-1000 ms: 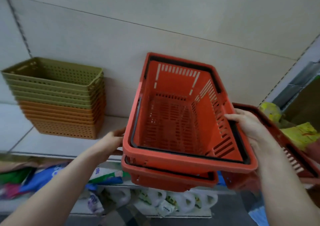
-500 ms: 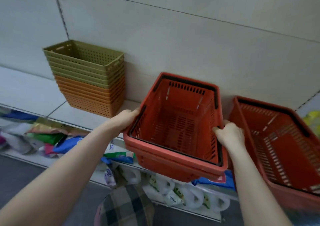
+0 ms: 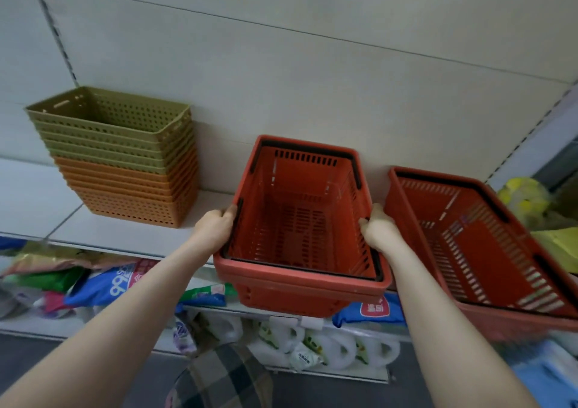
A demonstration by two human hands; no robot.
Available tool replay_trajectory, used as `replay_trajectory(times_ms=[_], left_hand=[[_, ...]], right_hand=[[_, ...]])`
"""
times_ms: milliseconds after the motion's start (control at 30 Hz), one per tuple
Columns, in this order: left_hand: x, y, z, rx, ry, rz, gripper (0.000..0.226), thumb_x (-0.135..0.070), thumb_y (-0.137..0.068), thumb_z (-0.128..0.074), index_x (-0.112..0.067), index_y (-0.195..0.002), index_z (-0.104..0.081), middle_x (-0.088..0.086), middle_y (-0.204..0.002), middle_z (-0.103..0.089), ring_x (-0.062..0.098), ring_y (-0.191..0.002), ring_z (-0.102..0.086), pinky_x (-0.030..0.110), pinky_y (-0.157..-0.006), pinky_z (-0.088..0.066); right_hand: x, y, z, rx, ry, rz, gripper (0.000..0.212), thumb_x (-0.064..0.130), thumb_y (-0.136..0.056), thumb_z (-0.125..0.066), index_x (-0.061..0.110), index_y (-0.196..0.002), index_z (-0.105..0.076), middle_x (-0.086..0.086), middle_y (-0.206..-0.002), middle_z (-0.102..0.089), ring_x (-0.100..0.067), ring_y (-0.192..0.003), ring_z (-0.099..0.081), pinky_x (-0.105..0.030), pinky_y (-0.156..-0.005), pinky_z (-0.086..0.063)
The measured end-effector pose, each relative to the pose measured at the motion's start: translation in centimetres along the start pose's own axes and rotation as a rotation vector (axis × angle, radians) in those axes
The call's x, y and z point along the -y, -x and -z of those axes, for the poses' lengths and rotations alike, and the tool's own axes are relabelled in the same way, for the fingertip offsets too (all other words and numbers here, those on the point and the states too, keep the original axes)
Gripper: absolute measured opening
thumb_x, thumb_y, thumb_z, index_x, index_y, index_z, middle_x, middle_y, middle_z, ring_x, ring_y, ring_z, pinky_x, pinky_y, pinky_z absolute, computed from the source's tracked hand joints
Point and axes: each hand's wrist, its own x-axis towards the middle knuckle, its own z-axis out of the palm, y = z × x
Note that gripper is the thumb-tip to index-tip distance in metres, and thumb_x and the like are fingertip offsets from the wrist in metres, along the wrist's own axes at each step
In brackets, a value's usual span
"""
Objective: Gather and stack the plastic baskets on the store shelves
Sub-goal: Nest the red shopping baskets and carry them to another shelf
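Observation:
A stack of red plastic baskets (image 3: 300, 220) with black handles sits on the white shelf (image 3: 125, 235), its front end hanging over the shelf edge. My left hand (image 3: 215, 228) grips its left rim, fingers curled over the edge. My right hand (image 3: 377, 228) grips its right rim the same way. Another red basket (image 3: 488, 248) lies on the shelf just to the right, close beside the stack. At the left stands a tall stack of green and orange perforated baskets (image 3: 122, 154) against the back wall.
A lower shelf holds bagged goods (image 3: 103, 285) and white handled bottles (image 3: 316, 342). Yellow packets (image 3: 528, 198) lie at the far right. A plaid cloth (image 3: 225, 376) shows at the bottom.
The upper red basket has dropped down and nested into the one below. The stack has moved back onto the shelf, and both hands have shifted to grip its side rims.

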Motion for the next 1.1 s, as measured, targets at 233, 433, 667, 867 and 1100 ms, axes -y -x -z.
replay_trajectory(times_ms=[233,433,667,867,1100], left_hand=[[-2.1,0.5,1.2,-0.127,-0.372,-0.272,0.047,-0.020,-0.096,-0.045,-0.011,-0.142,-0.048,0.030,-0.145,-0.040,0.046,-0.133,-0.040,0.045,-0.109,-0.036],[-10.4,3.3,-4.2,-0.084,-0.255,-0.575,0.058,-0.022,-0.091,-0.059,-0.019,-0.147,-0.043,0.018,-0.150,-0.039,0.035,-0.134,-0.044,0.038,-0.111,-0.034],[-21.0,6.0,-19.5,0.216,-0.206,-0.620,0.064,-0.028,-0.092,-0.059,-0.011,-0.149,-0.036,0.021,-0.136,-0.055,0.033,-0.128,-0.051,0.033,-0.100,-0.042],[-22.6,4.3,-29.5,0.349,-0.366,-0.318,0.064,-0.038,-0.093,-0.056,-0.007,-0.145,-0.034,0.018,-0.142,-0.052,0.035,-0.129,-0.051,0.037,-0.100,-0.044],[-22.0,2.7,-30.5,0.347,-0.285,-0.254,0.052,-0.020,-0.091,-0.058,-0.011,-0.140,-0.044,0.014,-0.135,-0.059,0.032,-0.120,-0.058,0.035,-0.093,-0.051]], right_hand=[[-1.5,2.4,3.3,-0.130,-0.060,0.124,0.047,0.032,-0.092,-0.056,0.018,-0.137,-0.051,-0.016,-0.130,-0.064,-0.037,-0.121,-0.058,-0.037,-0.100,-0.045],[-8.4,4.0,10.8,-0.395,-0.130,0.174,0.070,0.023,-0.091,-0.060,0.016,-0.152,-0.026,-0.022,-0.139,-0.054,-0.039,-0.126,-0.054,-0.039,-0.103,-0.040],[-21.1,-1.9,18.5,-0.366,0.011,-0.036,0.071,0.029,-0.091,-0.058,0.016,-0.152,-0.024,-0.023,-0.139,-0.054,-0.044,-0.121,-0.055,-0.048,-0.097,-0.048],[-28.5,-8.1,20.1,-0.189,0.103,-0.178,0.063,0.036,-0.095,-0.055,0.005,-0.147,-0.036,-0.024,-0.141,-0.052,-0.042,-0.124,-0.053,-0.044,-0.098,-0.047],[-28.4,-9.8,18.3,-0.068,-0.017,-0.103,0.042,0.022,-0.100,-0.044,0.014,-0.141,-0.048,-0.016,-0.138,-0.057,-0.038,-0.120,-0.056,-0.039,-0.094,-0.046]])
